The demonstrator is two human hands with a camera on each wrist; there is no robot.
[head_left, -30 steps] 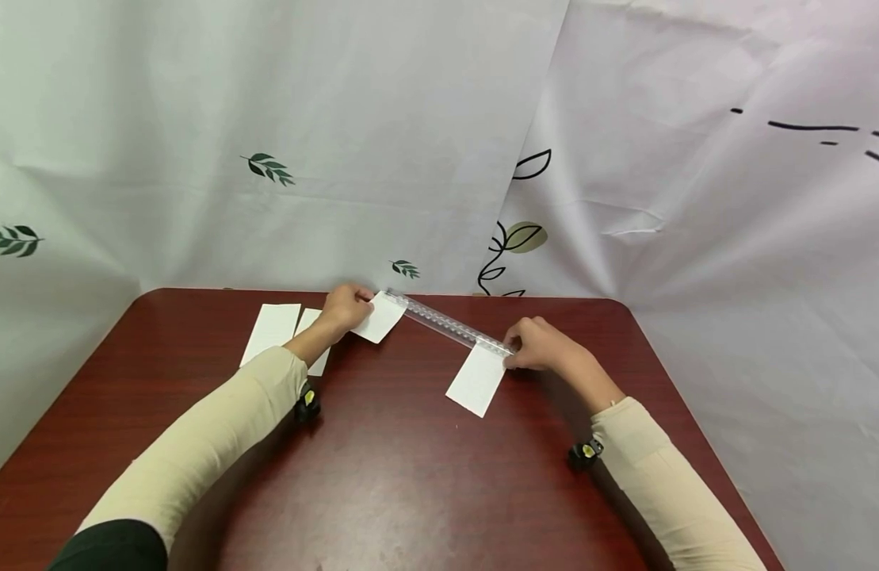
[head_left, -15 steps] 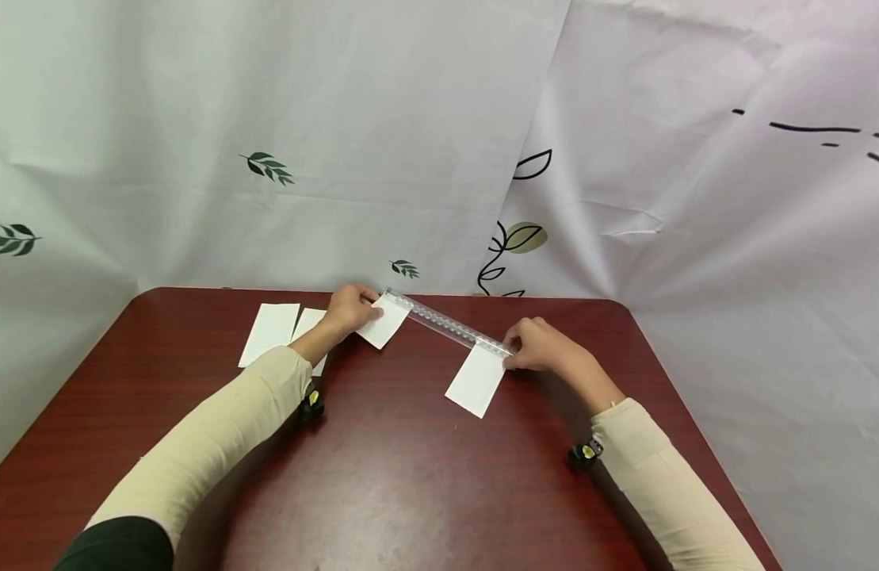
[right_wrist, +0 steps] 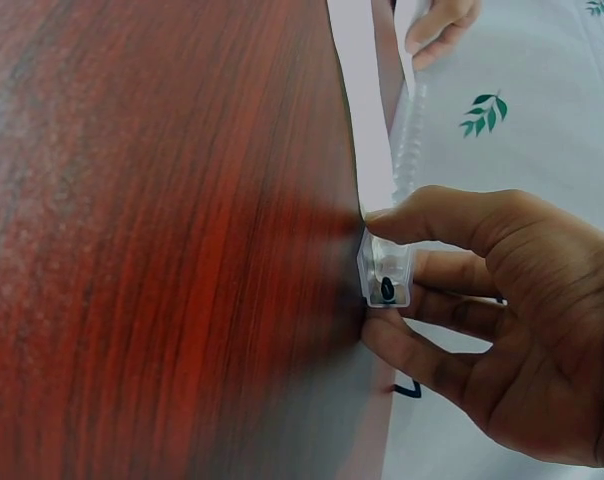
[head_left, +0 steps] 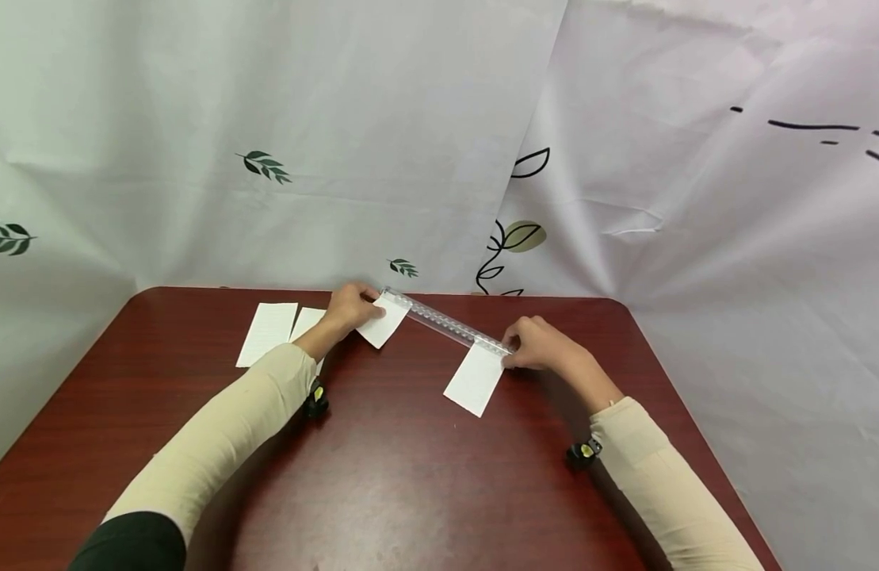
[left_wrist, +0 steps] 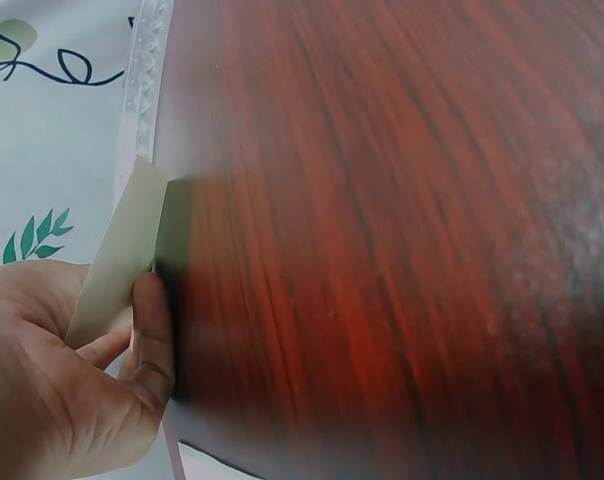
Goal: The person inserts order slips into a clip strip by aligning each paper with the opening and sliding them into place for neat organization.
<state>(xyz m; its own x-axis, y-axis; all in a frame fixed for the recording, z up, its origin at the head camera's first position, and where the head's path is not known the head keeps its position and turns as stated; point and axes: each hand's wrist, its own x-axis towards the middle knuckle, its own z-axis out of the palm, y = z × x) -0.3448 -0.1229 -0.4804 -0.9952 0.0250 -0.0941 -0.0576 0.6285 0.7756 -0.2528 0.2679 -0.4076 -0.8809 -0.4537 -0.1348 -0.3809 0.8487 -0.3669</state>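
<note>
A long clear plastic strip [head_left: 446,323] with a row of ridges lies slantwise near the table's back edge. My left hand [head_left: 350,308] pinches a white card [head_left: 384,320] between thumb and fingers, its upper edge at the strip's far left end. In the left wrist view the card [left_wrist: 128,240] stands tilted against the strip. With thumb and fingers my right hand [head_left: 539,344] holds the strip's near right end, a box-shaped end [right_wrist: 387,275] in the right wrist view. Another white card [head_left: 476,379] extends from the strip beside that hand.
Two more white cards lie on the dark red table at the left: one whole card [head_left: 268,333] and one card [head_left: 307,319] partly behind my left arm. A pale printed cloth [head_left: 339,198] hangs behind the table.
My left hand has shifted slightly right with its card, which now overlaps a little more of the strip's left end. The right hand and its end of the strip have stayed put.
</note>
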